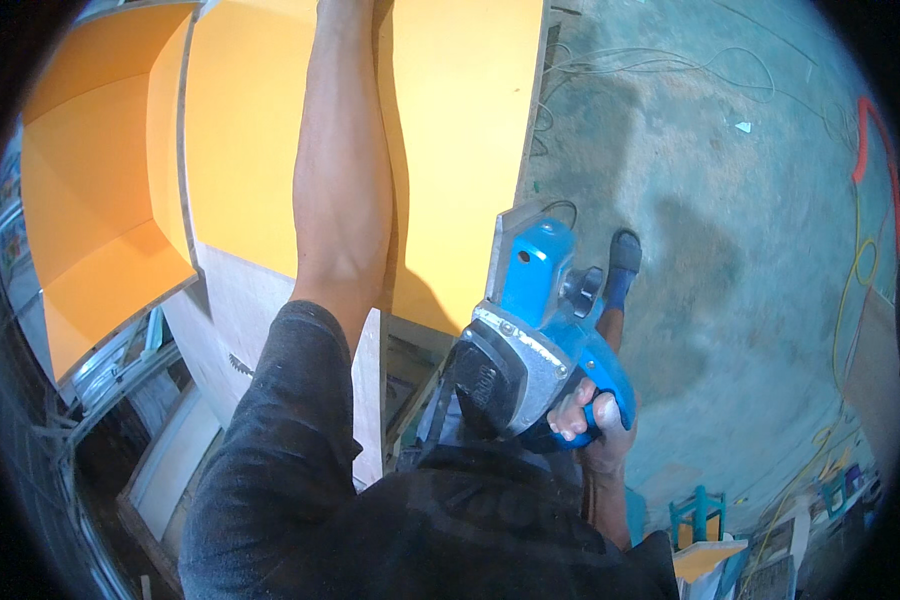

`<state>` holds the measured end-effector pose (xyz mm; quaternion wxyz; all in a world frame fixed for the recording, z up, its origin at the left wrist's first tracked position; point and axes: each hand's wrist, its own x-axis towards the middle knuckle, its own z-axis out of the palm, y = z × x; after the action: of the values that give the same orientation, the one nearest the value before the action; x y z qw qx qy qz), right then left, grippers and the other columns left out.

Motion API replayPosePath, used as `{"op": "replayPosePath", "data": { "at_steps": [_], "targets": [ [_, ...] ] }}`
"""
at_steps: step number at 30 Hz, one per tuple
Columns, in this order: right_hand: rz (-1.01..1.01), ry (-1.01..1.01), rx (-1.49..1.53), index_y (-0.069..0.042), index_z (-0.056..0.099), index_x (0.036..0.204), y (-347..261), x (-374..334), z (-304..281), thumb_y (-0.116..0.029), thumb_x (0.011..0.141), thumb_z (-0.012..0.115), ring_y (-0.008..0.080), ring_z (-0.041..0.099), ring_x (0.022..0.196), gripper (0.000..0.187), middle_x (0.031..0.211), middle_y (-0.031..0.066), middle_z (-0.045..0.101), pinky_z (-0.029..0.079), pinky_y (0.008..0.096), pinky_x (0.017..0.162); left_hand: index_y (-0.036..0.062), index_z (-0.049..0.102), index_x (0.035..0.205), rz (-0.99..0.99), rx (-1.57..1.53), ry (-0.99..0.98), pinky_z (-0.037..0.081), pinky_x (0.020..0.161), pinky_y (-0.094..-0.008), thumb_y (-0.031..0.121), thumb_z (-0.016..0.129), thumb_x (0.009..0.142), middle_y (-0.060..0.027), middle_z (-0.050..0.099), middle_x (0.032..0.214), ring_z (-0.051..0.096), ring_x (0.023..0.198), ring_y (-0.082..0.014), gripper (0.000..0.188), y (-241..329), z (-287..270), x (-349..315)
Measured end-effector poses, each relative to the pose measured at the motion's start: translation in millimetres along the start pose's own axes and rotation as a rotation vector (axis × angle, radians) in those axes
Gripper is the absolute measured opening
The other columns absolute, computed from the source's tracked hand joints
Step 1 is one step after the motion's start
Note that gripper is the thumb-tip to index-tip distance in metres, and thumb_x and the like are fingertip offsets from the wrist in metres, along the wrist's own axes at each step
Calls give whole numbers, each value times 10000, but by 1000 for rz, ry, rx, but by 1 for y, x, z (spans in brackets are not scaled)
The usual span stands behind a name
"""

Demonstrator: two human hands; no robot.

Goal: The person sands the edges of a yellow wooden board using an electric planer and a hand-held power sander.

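Note:
My right hand (pixel 595 420) is closed round the rear handle of a blue electric planer (pixel 560 300), which has a dark side cover and a black knob. The planer is tilted beside the near right corner of a large yellow-faced panel (pixel 460 130). A narrow strip of grey edge shows along the planer's front; whether the two touch, I cannot tell. My left arm (pixel 342 170), in a short dark sleeve, stretches far forward over the panel. Its hand lies beyond the top edge of the picture.
An open yellow-lined box (pixel 100 190) stands at the left, above metal framing. My right foot, in a dark slipper (pixel 625 250), is on the worn blue-green floor (pixel 690 350). Thin cables (pixel 670 65), a red hose (pixel 863 140) and a yellow cord (pixel 842 290) lie farther right. A teal stool (pixel 698 515) is near.

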<state>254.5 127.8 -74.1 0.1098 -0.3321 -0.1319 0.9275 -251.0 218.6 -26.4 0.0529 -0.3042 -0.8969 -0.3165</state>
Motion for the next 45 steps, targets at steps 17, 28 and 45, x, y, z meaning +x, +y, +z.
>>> {"op": "replayPosePath", "data": {
  "at_steps": [17,28,45],
  "targets": [
    [18,-93,-84,-67,532,1065,-23,38,7,-460,1063,507,137,499,590,395,668,-12,460,460,355,698,-17,653,712,-33,-83,12,530,622,-380,361,813,810,-153,669,688,644,674,-215,422,-8,10,5],
    [27,-48,-19,-47,587,1065,-52,67,29,-470,1065,492,150,541,611,433,666,-3,506,475,366,697,-61,708,755,69,24,35,558,755,-450,415,787,750,-263,708,818,701,791,-381,483,-22,10,19],
    [-77,113,-112,-90,544,990,-83,110,70,-509,1069,462,94,502,482,434,626,-34,483,460,257,498,-60,729,987,132,114,48,450,1015,-489,463,692,840,-254,677,1086,618,1085,-391,545,-35,15,20]
  ]
}}
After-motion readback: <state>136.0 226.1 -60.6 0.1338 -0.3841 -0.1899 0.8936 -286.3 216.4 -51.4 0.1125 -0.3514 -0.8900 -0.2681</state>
